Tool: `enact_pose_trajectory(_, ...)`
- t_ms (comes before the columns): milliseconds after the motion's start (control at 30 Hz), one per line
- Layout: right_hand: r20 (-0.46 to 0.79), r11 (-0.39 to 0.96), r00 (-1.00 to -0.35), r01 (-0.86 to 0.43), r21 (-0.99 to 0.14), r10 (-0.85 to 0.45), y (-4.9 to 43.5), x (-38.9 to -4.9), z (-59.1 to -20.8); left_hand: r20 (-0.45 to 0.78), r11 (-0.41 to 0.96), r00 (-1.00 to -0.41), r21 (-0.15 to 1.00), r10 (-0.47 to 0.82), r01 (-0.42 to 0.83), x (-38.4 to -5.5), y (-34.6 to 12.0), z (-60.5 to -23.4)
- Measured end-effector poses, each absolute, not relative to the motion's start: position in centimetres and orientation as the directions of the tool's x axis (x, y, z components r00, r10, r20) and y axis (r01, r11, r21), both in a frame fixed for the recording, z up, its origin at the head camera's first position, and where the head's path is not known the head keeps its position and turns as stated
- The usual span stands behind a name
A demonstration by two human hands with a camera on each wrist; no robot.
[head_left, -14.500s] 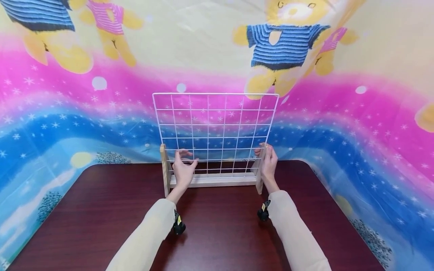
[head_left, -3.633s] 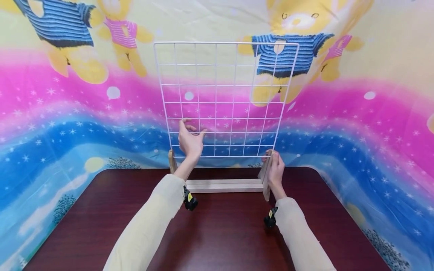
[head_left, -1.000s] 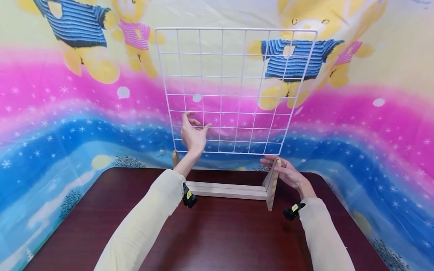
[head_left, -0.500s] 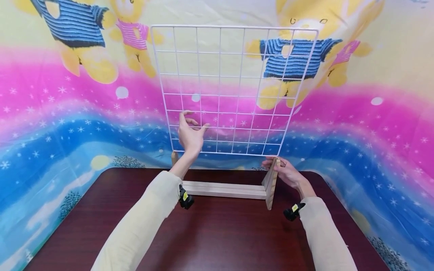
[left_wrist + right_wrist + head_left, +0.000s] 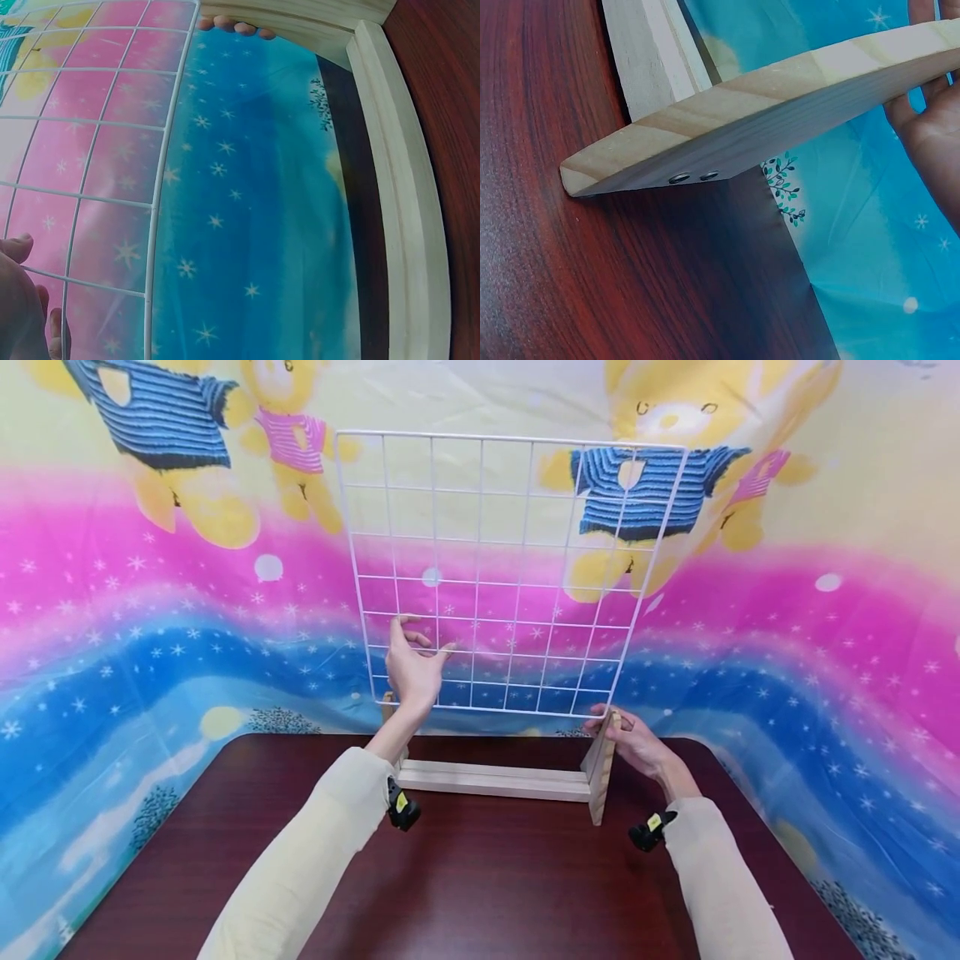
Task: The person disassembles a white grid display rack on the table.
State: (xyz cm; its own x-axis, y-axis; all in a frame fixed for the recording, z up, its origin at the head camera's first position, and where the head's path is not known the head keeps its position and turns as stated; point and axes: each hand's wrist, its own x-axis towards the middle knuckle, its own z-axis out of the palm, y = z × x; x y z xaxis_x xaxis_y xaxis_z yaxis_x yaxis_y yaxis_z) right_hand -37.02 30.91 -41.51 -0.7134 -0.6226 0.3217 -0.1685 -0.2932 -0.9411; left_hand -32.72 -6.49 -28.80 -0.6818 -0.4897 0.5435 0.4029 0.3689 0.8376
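Observation:
A white wire grid panel (image 5: 477, 582) hangs above a wooden stand (image 5: 495, 781), its right side sloping slightly down. My left hand (image 5: 415, 672) pinches the grid low on its left part. The grid's lower right corner is close to the top of the stand's right side piece (image 5: 602, 768); whether they touch I cannot tell. Around that top, my right hand (image 5: 637, 743) grips from the outside, and its fingertips (image 5: 244, 28) show past the wood in the left wrist view. The left side piece (image 5: 387, 706) is partly hidden behind my left wrist.
The stand rests on a dark red-brown table (image 5: 495, 877). Behind the table hangs a patterned cloth (image 5: 750, 635) with printed bears and snowflakes. Two screw heads (image 5: 679, 178) show on the right side piece in the right wrist view.
The grid sat in the stand at first, then my left hand lifted it out. In the last half second it has come down slightly, its right side lower. My right hand keeps its grip.

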Motion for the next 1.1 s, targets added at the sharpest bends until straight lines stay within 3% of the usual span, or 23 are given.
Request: enact_pose_trajectory(1100, 0.348, -0.306, -0.769, -0.207, -0.929, -0.537, 32.0, -35.1, -41.7, 0.494, 0.392, -0.756, 0.856, -0.431, 0.336, -31.0, -9.0, -32.4)
